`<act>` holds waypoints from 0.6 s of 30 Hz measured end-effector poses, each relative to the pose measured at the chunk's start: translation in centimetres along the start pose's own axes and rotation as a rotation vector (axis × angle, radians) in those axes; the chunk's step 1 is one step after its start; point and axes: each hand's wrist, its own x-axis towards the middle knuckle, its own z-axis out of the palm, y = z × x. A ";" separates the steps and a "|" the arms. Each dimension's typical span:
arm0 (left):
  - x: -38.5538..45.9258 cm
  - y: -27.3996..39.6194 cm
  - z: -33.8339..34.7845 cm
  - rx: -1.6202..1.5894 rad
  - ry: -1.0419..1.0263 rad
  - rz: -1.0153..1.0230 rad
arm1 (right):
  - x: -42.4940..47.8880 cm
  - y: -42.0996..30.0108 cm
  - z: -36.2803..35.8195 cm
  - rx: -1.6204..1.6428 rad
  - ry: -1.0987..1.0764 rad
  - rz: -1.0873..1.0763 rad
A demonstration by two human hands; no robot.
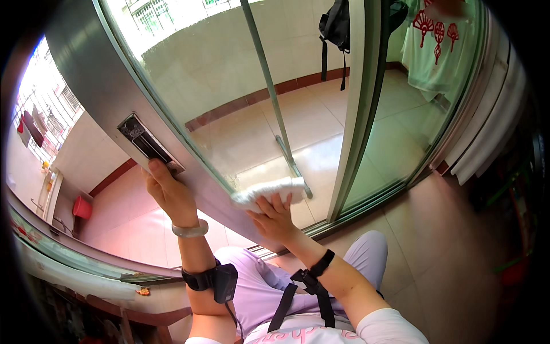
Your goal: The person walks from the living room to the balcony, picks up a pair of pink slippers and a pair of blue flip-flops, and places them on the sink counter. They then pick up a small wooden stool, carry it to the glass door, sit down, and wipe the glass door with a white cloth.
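Note:
My left hand (pixel 169 193) grips the edge of a sliding glass door's metal frame (pixel 189 155), its thumb at the lower end of the recessed handle (pixel 150 144). A folded white cloth (pixel 270 191) lies under the spread fingers of my right hand (pixel 275 217), pressed to the lower part of the glass pane (pixel 215 103) beside the frame. My right palm and wrist are clear of the cloth. The fingertips of my left hand are hidden behind the frame's edge.
A second glass panel (pixel 395 133) with red paper ornaments (pixel 439 36) stands at right. Behind the glass are a metal pole (pixel 270 86) and a hanging black backpack (pixel 336 28). A red bucket (pixel 82 207) stands beyond the doorway at left. The floor track (pixel 318 230) runs before my knees.

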 end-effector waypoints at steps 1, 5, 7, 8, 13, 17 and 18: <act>0.0 0.1 0.1 -0.007 0.009 0.009 | -2.7 -0.2 -0.5 -0.014 -0.068 0.049; 0.0 0.2 0.3 -0.011 -0.044 -0.003 | -9.6 6.1 -1.4 -0.062 -0.085 0.072; -0.1 0.1 0.3 -0.015 -0.036 0.009 | -10.0 10.7 -3.7 -0.100 -0.079 0.097; 0.0 0.0 0.3 -0.008 -0.027 0.004 | -9.5 12.5 -5.6 -0.125 0.035 0.186; -0.1 0.0 0.3 0.059 0.017 -0.051 | 0.4 19.7 -11.8 -0.099 0.555 0.782; -0.3 0.1 0.4 0.016 0.019 -0.036 | 7.0 16.2 -12.2 -0.045 0.521 0.754; -0.3 0.1 0.4 0.017 0.008 -0.046 | 8.0 14.7 -11.2 -0.172 0.418 0.496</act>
